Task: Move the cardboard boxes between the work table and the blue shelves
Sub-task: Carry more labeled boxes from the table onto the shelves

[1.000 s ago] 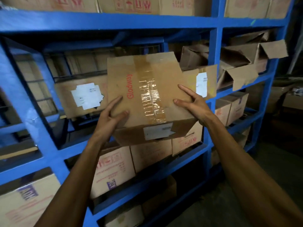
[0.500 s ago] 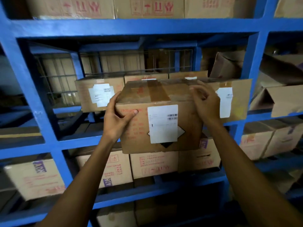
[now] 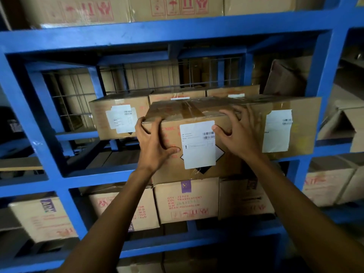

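Note:
A taped cardboard box (image 3: 197,115) with a white label on its near face sits at the front of the middle level of the blue shelves (image 3: 157,34). My left hand (image 3: 153,142) grips its left front corner, fingers curled over the top edge. Pressed against the near face, my right hand (image 3: 240,133) has its fingers spread up over the top right edge. A second labelled box (image 3: 120,117) stands behind on the left, and a wide box (image 3: 303,123) with a white label stands close on the right.
Printed cartons (image 3: 185,201) fill the level below, and more cartons (image 3: 173,6) line the top level. A blue upright (image 3: 319,75) stands just right of the wide box. Wire mesh (image 3: 74,95) backs the shelf, with open shelf space (image 3: 110,156) at its left.
The box was tilted top-side toward me, then turned label-forward and moved in toward the shelf. My right hand shifted from the box's right side onto its near face and top edge.

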